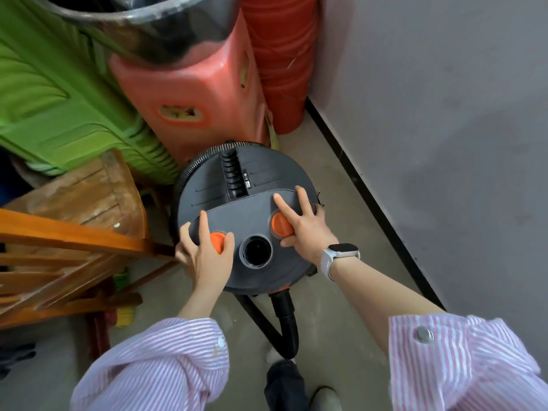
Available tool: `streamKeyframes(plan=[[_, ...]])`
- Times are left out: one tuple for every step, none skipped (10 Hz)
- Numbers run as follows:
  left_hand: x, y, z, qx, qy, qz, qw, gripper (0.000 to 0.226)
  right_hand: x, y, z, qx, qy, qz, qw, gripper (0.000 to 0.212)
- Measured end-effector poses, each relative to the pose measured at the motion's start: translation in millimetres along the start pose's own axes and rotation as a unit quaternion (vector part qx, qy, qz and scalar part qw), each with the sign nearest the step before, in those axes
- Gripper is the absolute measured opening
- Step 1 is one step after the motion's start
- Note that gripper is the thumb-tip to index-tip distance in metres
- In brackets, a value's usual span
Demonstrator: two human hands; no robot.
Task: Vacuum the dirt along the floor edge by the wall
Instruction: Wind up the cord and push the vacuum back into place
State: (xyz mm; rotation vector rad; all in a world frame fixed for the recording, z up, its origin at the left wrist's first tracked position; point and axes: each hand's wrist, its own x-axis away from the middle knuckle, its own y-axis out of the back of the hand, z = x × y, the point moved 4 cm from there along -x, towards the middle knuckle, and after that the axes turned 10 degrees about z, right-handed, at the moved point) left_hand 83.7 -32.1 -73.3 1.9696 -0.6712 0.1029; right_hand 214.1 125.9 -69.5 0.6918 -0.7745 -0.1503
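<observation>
Both hands rest on top of the vacuum (246, 209), which stands on the floor beside the wall (444, 114). The left hand (204, 253) curls around an orange knob (218, 241); the right hand (305, 229) lies spread, fingers straight, over the other knob (278, 225). The hose (286, 321) trails below the wrists.

no legible txt anywhere
</observation>
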Motion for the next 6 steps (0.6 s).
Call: streamKeyframes(plan=[[-12.8,4.2,-3.1,-0.002,-0.010,-0.003,1.000,0.066,-10.3,9.6,4.2,0.008,-0.003,0.019,1.000,0.096],[-0.9,-2.9,-1.5,-0.006,-0.001,0.003,1.000,0.068,-4.0,13.2,-0.8,0.031,-0.009,0.035,0.999,0.096],[0.4,-5.9,-3.9,-0.016,0.012,0.017,1.000,0.072,-4.3,17.1,-3.5,0.046,-0.022,0.037,0.998,0.097],[-0.4,-7.1,-7.1,-0.047,0.014,0.039,0.998,0.077,-3.9,23.2,0.5,0.050,-0.031,0.028,0.998,0.097],[0.4,-6.7,-7.7,-0.067,0.023,0.044,0.997,0.079,0.5,23.5,5.1,0.062,-0.042,0.035,0.997,0.099],[3.7,-4.2,-14.4,-0.090,0.031,0.052,0.994,0.080,10.9,28.9,11.9,0.013,-0.040,0.036,0.998,0.095]])
